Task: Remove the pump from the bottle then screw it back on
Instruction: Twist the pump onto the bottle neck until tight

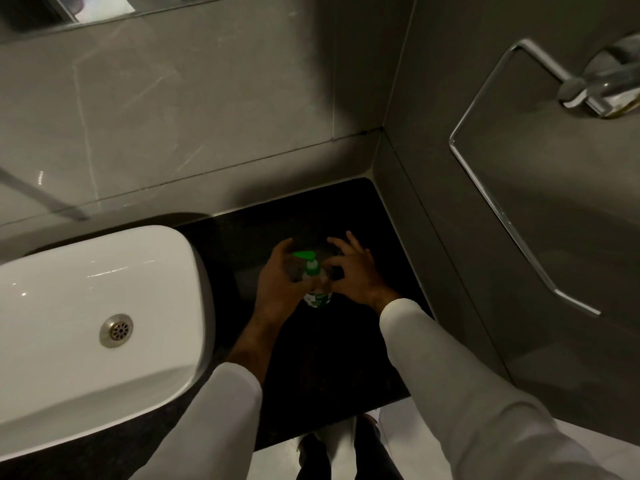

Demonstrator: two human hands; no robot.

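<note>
A small clear bottle [318, 296] with a green-and-white label stands upright on the black counter [363, 216]. A green pump [310, 261] sits on its neck, nozzle pointing left. My left hand [278, 282] wraps the bottle's left side and holds it. My right hand [353, 268] is at the right of the pump collar, thumb and forefinger pinched near it, the other fingers spread; whether they grip the collar is unclear in the dim light.
A white basin [86, 323] with a metal drain [116, 330] sits left of the bottle. Grey tiled walls close the back and right. A chrome towel rail [512, 216] juts from the right wall. The counter's front edge lies near my feet.
</note>
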